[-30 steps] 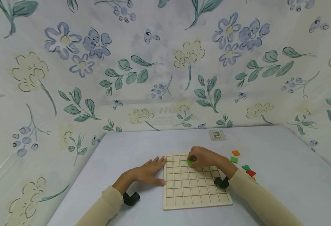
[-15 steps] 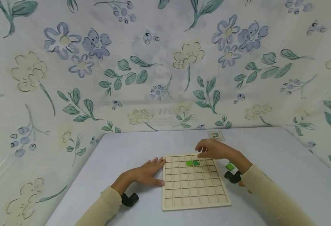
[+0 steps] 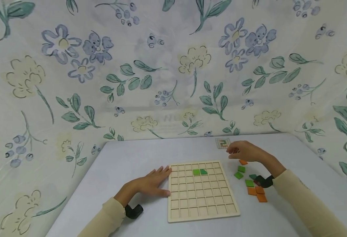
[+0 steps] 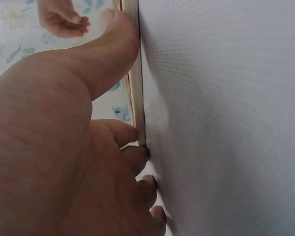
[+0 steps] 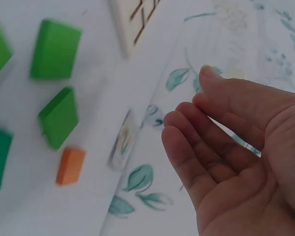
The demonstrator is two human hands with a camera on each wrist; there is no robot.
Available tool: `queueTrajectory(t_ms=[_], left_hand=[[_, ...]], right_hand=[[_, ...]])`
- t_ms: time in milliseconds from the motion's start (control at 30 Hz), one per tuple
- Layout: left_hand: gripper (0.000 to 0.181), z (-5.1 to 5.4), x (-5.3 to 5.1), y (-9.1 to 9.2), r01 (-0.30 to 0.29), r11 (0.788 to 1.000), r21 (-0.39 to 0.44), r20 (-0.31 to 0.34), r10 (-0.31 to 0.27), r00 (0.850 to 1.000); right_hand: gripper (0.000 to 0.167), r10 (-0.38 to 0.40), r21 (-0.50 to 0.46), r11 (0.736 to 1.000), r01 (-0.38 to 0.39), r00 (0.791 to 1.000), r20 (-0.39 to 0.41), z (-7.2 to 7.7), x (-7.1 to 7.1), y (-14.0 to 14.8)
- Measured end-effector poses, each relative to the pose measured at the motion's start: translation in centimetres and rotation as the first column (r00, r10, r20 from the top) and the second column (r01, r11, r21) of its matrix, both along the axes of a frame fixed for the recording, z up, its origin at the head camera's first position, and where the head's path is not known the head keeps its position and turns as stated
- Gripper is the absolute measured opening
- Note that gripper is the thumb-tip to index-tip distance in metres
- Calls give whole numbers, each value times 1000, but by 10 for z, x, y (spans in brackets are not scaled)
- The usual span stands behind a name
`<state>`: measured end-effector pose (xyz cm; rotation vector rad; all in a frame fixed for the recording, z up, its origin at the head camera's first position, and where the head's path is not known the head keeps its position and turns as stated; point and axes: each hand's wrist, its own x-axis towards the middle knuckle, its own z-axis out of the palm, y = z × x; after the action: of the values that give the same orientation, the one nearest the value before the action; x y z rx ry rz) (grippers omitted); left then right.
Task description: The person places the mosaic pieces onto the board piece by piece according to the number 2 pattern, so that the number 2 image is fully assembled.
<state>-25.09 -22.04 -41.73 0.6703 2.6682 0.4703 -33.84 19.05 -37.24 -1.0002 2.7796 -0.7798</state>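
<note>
A pale wooden grid board (image 3: pixel 203 197) lies on the white table. Two green tiles sit side by side in its second row: a light green square (image 3: pixel 196 172) and a darker green piece with a curved edge (image 3: pixel 203 171). My left hand (image 3: pixel 148 184) lies flat at the board's left edge, thumb and fingertips touching it; the left wrist view shows the thumb (image 4: pixel 113 44) against the rim. My right hand (image 3: pixel 245 152) hovers above the table beyond the board's right corner, fingers loosely bent with nothing between them. Below it is an orange tile (image 3: pixel 243 162).
Several loose tiles lie right of the board, including a green square (image 3: pixel 249 183), orange squares (image 3: pixel 261 198) and a red piece partly behind the right wrist's black camera (image 3: pixel 264 181). A small pattern card (image 3: pixel 222 143) lies near the back edge. Floral cloth (image 3: pixel 173 82) hangs behind the table.
My right hand has let go of the green piece, leaving it in the grid, and has moved right and up off the board. My left hand has stayed at the board's edge.
</note>
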Motion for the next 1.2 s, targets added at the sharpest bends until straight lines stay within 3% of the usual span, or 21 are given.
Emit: queueTrajectory(t_ms=[200, 667, 1200], left_hand=[[98, 4, 1, 0, 2, 1000, 9, 5, -2, 1000], [98, 2, -1, -2, 4, 1000, 21, 2, -4, 1000], [98, 4, 2, -2, -3, 1000, 27, 2, 3, 1000]], right_hand=[[23, -73, 10, 997, 72, 996, 60, -7, -6, 24], [13, -187, 67, 981, 181, 977, 98, -27, -11, 48], [21, -170, 43, 985, 166, 981, 96, -39, -11, 50]])
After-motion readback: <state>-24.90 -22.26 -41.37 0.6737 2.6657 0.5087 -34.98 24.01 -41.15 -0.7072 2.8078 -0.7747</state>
